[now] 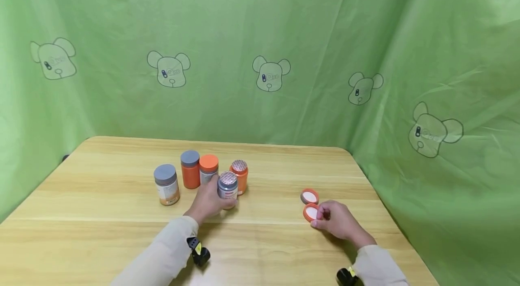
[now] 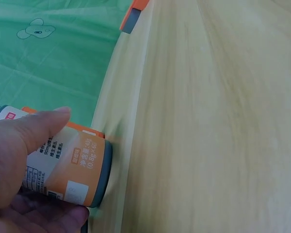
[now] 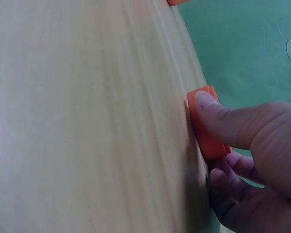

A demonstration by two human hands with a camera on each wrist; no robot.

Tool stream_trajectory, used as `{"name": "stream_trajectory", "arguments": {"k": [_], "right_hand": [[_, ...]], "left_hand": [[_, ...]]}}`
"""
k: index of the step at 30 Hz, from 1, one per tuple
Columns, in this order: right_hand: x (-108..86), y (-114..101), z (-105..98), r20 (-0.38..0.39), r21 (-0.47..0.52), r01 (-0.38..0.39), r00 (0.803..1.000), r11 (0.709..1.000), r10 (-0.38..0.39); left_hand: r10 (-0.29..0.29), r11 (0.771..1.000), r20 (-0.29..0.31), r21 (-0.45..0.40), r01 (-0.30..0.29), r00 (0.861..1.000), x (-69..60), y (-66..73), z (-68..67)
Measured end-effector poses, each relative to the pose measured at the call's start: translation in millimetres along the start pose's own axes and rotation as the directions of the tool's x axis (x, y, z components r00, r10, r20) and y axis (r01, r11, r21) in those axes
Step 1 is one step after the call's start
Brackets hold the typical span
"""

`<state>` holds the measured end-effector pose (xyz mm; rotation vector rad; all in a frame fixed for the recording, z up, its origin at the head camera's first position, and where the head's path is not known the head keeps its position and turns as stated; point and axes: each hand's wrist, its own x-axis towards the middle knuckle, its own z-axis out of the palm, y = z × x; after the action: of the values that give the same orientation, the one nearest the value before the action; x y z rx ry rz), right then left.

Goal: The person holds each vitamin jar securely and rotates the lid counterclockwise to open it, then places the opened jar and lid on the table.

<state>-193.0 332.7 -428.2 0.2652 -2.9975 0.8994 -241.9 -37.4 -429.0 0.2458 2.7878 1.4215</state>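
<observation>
My left hand [image 1: 207,201] grips a jar [image 1: 228,190] with a foil-sealed top and no lid. In the left wrist view this jar [image 2: 72,162] shows a white-and-orange label and a dark grey base, with the thumb across its side. Right behind it stands an orange jar [image 1: 241,179], also foil-topped. Over on the right, my right hand [image 1: 338,220] pinches an orange lid [image 1: 309,214], its white liner facing up. The right wrist view shows the thumb on that lid's [image 3: 207,141] side, close against the tabletop. Just beyond it lies a second lid [image 1: 309,196], orange-rimmed and liner up.
Left of my left hand stand a white-and-orange jar with a grey lid [image 1: 165,174], an orange jar [image 1: 191,177] with a grey lid, and a grey jar with an orange lid [image 1: 209,163]. The wooden table [image 1: 268,250] meets a green curtain [image 1: 227,110] behind.
</observation>
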Motion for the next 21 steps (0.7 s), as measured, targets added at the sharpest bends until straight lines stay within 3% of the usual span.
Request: {"name": "stream_trajectory", "arguments": {"k": [9, 16, 21], "right_hand": [[1.8, -5.3, 3.5, -0.005, -0.034, -0.022, 1.0, 0.999, 0.022], [1.7, -3.8, 6.8, -0.041, -0.037, -0.025, 0.999, 0.999, 0.024], [2.0, -1.1, 8.5, -0.06, 0.019, -0.073, 0.995, 0.997, 0.074]], "left_hand": [[0.05, 0.999, -0.008, 0.019, -0.05, 0.999, -5.3, -1.0, -8.6], [0.087, 0.993, -0.039, 0.078, -0.084, 0.995, -17.3, 0.3, -28.3], [0.096, 0.991, -0.093, 0.098, -0.087, 0.991, -25.4, 4.9, -47.9]]}}
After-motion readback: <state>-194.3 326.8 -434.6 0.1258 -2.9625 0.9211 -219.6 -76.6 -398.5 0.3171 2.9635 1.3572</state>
